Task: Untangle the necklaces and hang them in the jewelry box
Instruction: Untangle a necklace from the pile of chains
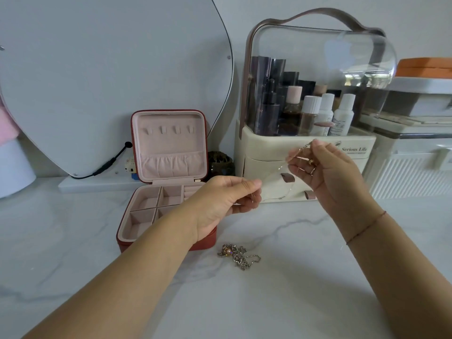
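L hand & R hand each pinched thin necklace, spread apart prob. to check knots; jewelry box sat open for hanging.

Both bare forearms reach forward. The left grip pinches a thin pale chain necklace between thumb and forefinger; the right grip, held higher with fingers curled, pinches another part of it.

Thin chain between left hand and right hand: too fine to trace against cream organizer. Left forearm hides jewelry box right front corner. Necklace tangle: strand count unreadable. Mirror cut by left, top edges.
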### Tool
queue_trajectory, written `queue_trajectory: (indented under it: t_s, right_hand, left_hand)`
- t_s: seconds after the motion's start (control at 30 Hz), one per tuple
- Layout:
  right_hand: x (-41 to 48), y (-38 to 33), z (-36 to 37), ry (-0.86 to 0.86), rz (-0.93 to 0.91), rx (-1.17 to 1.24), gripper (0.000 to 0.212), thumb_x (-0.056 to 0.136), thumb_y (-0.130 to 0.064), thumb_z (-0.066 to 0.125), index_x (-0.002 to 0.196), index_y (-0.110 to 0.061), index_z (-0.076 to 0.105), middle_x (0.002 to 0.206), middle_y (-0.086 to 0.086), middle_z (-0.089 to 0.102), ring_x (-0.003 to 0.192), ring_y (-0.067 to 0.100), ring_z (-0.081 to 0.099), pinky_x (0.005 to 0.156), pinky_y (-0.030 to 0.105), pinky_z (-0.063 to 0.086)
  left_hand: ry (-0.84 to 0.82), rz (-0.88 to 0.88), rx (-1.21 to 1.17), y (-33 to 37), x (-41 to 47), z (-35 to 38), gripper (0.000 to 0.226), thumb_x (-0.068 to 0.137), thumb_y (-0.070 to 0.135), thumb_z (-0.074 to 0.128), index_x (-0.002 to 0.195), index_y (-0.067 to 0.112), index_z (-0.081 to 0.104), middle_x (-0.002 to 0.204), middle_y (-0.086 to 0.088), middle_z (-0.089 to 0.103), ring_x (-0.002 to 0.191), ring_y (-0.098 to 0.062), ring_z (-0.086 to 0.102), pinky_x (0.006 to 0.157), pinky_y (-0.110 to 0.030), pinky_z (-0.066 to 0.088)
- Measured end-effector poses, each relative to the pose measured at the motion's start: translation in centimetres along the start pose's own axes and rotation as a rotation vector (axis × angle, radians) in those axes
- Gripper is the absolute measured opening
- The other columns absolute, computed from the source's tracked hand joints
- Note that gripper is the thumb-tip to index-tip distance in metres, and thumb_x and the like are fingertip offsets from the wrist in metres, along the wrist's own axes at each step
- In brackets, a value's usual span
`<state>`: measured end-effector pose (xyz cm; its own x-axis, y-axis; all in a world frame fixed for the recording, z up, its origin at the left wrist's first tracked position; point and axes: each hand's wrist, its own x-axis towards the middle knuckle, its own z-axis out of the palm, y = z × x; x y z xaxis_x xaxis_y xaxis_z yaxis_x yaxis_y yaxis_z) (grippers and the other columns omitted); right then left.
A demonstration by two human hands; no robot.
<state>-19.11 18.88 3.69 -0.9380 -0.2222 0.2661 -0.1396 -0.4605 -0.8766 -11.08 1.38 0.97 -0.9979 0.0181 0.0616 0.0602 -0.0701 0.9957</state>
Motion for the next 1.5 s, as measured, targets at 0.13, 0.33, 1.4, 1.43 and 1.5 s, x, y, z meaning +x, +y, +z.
queue_trajectory:
  t_s: [0.13, 0.33, 1.4, 1.43, 1.5]
  right_hand:
    - [0.0, 0.0, 0.3, 0.07, 0.064, -0.009, 0.022, 0.104, -0.02, 0.039, 0.088, -0.005, 0.047, 0.074, 0.01, 0.057, 0.047, 0.015, 0.056, 0.047, 0.028, 0.053]
    - [-0.1, 0.0, -0.3, 0.03, 0.078, -0.169, 0.024, 0.102, -0.021, 0.042, 0.079, -0.015, 0.043, 0.065, 0.002, 0.051, 0.038, 0.007, 0.024, 0.038, 0.018, 0.021]
    - [-0.2, 0.8, -0.3, 0.114, -0.201, -0.592, 0.01, 0.09, -0.018, 0.064, 0.082, -0.012, 0.064, 0.067, -0.001, 0.066, 0.062, 0.007, 0.063, 0.057, 0.017, 0.047]
    - [-0.2, 0.8, -0.3, 0.114, -0.209, -0.603, 0.01, 0.09, -0.018, 0.064, 0.082, -0.011, 0.065, 0.068, 0.0, 0.066, 0.064, 0.009, 0.06, 0.062, 0.02, 0.047]
    - [-0.3, 0.7, -0.2, 0.094, -0.218, -0.599, 0.011, 0.09, -0.018, 0.064, 0.083, -0.009, 0.065, 0.069, 0.004, 0.064, 0.064, 0.011, 0.055, 0.064, 0.025, 0.045]
  left_hand:
    - [0.019, 0.005, -0.01, 0.1, 0.0, 0.1, 0.017, 0.085, 0.024, 0.062, 0.078, 0.009, 0.066, 0.067, 0.001, 0.066, 0.064, -0.011, 0.061, 0.079, -0.029, 0.051]
    - [0.129, 0.017, -0.131, 0.3, 0.2, -0.3, 0.018, 0.09, 0.023, 0.058, 0.076, 0.014, 0.064, 0.056, 0.004, 0.057, 0.056, -0.009, 0.053, 0.071, -0.026, 0.05]
    - [0.289, 0.064, -0.659, 1.5, 0.6, -1.4, 0.043, 0.087, 0.038, 0.058, 0.051, 0.019, 0.045, 0.045, 0.001, 0.039, 0.05, -0.012, 0.056, 0.072, -0.031, 0.059]
    - [0.286, 0.063, -0.621, 1.5, 0.6, -1.4, 0.043, 0.086, 0.038, 0.058, 0.05, 0.019, 0.045, 0.043, 0.002, 0.037, 0.047, -0.011, 0.052, 0.071, -0.031, 0.058]
    - [0.277, 0.072, -0.479, 1.5, 0.5, -1.1, 0.043, 0.086, 0.037, 0.058, 0.049, 0.019, 0.045, 0.04, 0.002, 0.035, 0.042, -0.01, 0.044, 0.068, -0.03, 0.054]
